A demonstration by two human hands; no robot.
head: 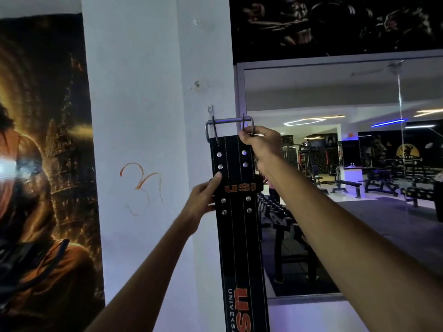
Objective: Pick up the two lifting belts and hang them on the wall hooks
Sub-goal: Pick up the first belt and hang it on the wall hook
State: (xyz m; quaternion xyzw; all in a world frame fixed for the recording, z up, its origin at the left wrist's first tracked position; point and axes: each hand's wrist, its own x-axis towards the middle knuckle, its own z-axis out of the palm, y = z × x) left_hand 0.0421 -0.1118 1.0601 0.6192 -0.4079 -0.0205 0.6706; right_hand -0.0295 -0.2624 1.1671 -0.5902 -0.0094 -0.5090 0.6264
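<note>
A black leather belt hangs straight down against the right edge of a white pillar. Its top carries a steel double-prong buckle, a rounded rectangular frame with two thin prongs crossing it. The buckle sits just below a small metal hook on the pillar; whether it rests on the hook cannot be told.

The belt is stiff and flat, with white stitching in long rows, round silver rivets in pairs and orange "USI" lettering on a loop and lower down. The right hand is closed on the buckle's right end at the belt's top corner. The left hand pinches the belt's left edge by the loop, thumb in front.

The pillar is smooth painted plaster with scuffs and an orange scribble. A dark glossy poster lies left of it. Right of the belt a mirror meets the pillar edge, showing benches.
</note>
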